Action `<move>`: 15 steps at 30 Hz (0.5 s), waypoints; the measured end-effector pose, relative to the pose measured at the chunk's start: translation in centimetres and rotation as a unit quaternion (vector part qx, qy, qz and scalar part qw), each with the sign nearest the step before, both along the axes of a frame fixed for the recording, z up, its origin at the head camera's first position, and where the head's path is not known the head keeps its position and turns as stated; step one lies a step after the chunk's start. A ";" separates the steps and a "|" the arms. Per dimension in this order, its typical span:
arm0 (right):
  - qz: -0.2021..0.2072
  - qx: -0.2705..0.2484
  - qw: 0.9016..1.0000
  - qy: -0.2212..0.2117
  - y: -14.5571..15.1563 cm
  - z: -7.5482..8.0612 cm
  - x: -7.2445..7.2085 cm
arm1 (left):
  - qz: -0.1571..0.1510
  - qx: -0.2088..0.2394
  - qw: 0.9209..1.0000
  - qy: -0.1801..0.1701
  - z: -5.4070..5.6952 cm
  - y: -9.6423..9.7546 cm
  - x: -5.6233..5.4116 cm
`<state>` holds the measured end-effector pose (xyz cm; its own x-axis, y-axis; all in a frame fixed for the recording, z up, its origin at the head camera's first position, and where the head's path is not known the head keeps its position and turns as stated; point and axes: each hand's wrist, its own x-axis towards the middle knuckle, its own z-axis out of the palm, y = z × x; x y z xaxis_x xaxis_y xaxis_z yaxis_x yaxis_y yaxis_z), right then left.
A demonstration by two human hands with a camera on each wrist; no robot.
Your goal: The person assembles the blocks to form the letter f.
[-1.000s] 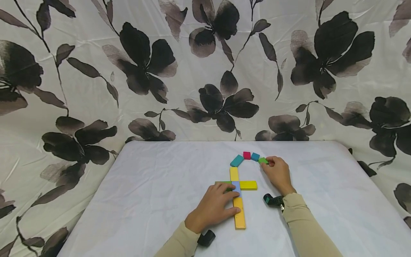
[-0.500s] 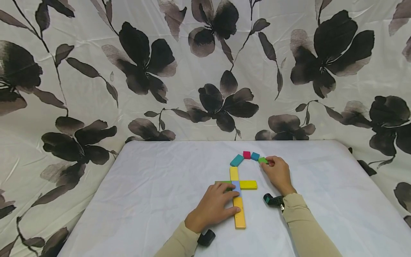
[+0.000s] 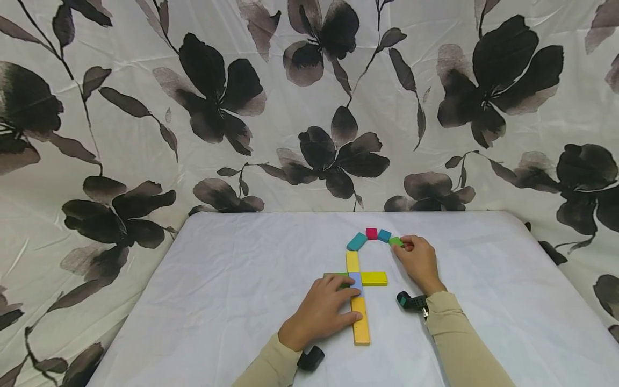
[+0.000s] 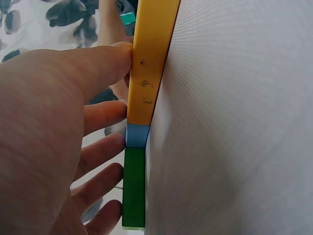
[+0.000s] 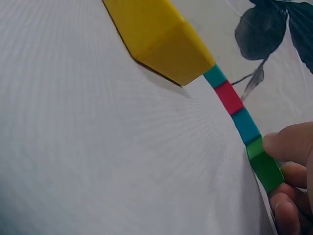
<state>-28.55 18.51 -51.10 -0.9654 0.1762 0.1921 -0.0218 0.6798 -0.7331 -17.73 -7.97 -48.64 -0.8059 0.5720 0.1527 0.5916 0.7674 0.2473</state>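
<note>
My left hand (image 3: 319,312) rests fairly flat on a row of blocks. Its thumb touches the orange-yellow block (image 4: 151,58), and its spread fingertips lie along the light blue block (image 4: 138,134) and the dark green block (image 4: 134,186), partly covering them in the head view. At the far end of a curved chain, my right hand (image 3: 419,260) pinches a small green block (image 5: 265,166) between thumb and fingers. That block sits against a blue block (image 3: 384,236), followed by a red block (image 3: 372,234) and a slanted teal block (image 3: 357,241).
One yellow block (image 3: 353,262) stands between the teal and light blue blocks; another yellow block (image 3: 374,278) points right like a cross arm. White cloth covers the table (image 3: 217,279). Behind its far edge hangs a flowered curtain (image 3: 271,123). Both wrists wear black devices (image 3: 311,358).
</note>
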 end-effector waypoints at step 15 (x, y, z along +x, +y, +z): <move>-0.006 0.002 1.000 0.013 -0.1 -0.2 0.1 | 0.002 -0.001 1.000 -0.001 -0.1 0.0 0.0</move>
<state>-28.46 18.44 -51.29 -0.9580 0.1866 0.2178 -0.0327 0.6836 -0.7291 -17.74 -7.93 -48.74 -0.8084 0.5692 0.1499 0.5881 0.7702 0.2471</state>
